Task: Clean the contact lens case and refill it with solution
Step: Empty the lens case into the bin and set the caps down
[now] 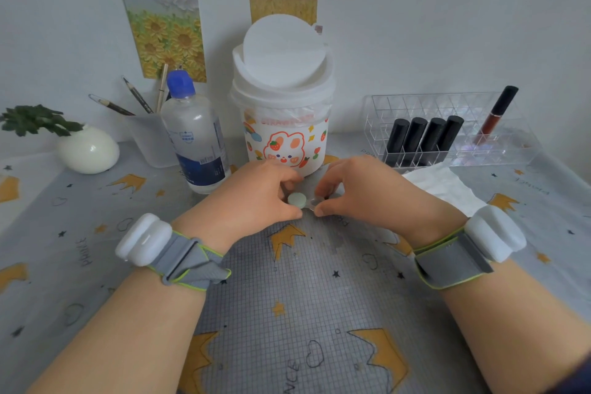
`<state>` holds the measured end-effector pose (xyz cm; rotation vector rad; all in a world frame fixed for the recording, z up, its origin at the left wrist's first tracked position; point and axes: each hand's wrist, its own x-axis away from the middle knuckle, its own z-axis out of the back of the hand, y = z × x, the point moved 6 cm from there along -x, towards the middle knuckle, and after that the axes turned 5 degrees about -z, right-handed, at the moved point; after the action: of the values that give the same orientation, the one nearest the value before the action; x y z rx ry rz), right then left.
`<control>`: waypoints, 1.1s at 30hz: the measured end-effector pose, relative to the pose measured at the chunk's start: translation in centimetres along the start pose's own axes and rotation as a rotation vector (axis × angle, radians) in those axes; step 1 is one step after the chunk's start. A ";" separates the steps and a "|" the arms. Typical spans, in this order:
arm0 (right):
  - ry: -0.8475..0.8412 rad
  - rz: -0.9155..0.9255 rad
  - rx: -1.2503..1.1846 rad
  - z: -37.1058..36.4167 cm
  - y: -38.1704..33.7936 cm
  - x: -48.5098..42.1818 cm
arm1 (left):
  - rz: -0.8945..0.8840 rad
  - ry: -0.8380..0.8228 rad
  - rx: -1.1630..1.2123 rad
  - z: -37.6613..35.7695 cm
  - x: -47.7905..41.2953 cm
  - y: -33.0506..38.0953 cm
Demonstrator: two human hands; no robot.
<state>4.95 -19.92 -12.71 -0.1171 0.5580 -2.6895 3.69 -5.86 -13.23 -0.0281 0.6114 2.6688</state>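
A small contact lens case lies on the table in front of the bin, held between both hands. Its pale green round cap shows at the left end; the right end is mostly hidden by fingers. My left hand pinches the green-capped side. My right hand grips the other side with thumb and fingertips. A clear solution bottle with a blue cap and dark blue label stands upright to the left of my hands. A white tissue lies to the right, partly under my right wrist.
A white mini trash bin with a rabbit print stands right behind my hands. A clear organizer with black lipsticks is at back right. A frosted pencil cup and a white vase with a plant sit at back left.
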 end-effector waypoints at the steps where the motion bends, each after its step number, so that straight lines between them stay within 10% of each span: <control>1: 0.002 0.004 0.000 0.0 0.0 0.0 | -0.013 -0.003 -0.015 0.0 0.0 0.1; 33: 0.005 0.017 -0.039 0.0 0.2 0.1 | -0.018 0.015 -0.053 0.2 0.2 -0.2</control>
<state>4.94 -20.10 -12.79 -0.1163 0.6098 -2.6640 3.60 -5.51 -13.21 -0.0687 0.5426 2.6696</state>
